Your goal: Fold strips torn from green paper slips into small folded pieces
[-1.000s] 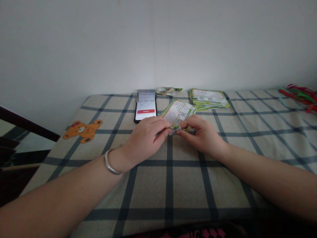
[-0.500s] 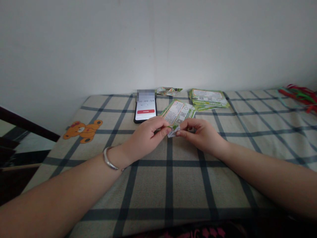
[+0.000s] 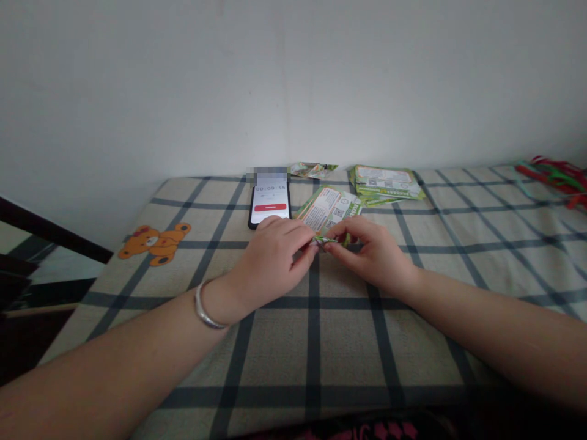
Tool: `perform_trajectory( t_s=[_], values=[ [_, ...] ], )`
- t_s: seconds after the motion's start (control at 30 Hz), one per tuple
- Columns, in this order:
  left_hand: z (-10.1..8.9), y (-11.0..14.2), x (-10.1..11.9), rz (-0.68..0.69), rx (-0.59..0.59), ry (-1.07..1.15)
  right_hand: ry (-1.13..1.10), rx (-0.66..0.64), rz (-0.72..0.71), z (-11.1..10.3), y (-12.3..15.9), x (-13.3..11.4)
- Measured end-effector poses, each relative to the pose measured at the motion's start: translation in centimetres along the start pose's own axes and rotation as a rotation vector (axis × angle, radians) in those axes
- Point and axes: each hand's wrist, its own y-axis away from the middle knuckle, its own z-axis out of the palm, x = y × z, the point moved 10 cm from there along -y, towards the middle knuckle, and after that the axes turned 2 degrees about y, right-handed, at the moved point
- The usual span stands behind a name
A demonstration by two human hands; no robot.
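Observation:
Between both hands is a small piece of folded printed paper (image 3: 324, 240), green and white, mostly covered by fingers. My left hand (image 3: 280, 252), with a silver bangle (image 3: 205, 308) on its wrist, pinches the paper's left end. My right hand (image 3: 373, 249) pinches the right end between thumb and forefinger. Just behind the fingers, several green-and-white printed leaflets (image 3: 326, 209) lie fanned on the checked cloth. A phone (image 3: 270, 198) running a timer lies beyond my left hand.
A thicker stack of leaflets (image 3: 387, 182) lies at the back right, near the wall. A crumpled or folded paper (image 3: 312, 169) is beside the phone. Red and green items (image 3: 557, 180) lie far right. A bear figure (image 3: 156, 243) is at left on the checked tablecloth (image 3: 270, 354).
My left hand has turned over the paper, its knuckles now more on top. The folded paper has tipped flatter and shows less. The phone timer has advanced one second.

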Motion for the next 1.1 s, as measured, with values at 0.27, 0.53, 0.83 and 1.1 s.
perform_trajectory(
  t_s=[0.27,0.53,0.83,1.1],
  values=[
    [0.3,0.1,-0.1,0.012,-0.026,-0.037,-0.04,0.024,0.022,-0.2,-0.2,0.4],
    [0.6,0.1,-0.1,0.036,-0.034,0.021,-0.261,-0.018,0.085,0.4,-0.3,1.6],
    [0.6,0.1,0.6,0.063,-0.073,-0.108,-0.088,0.016,0.044,0.1,0.0,0.6],
    [0.3,0.0,0.8,0.082,-0.031,-0.08,0.015,0.035,-0.133,-0.4,-0.1,-1.5]
  ],
)
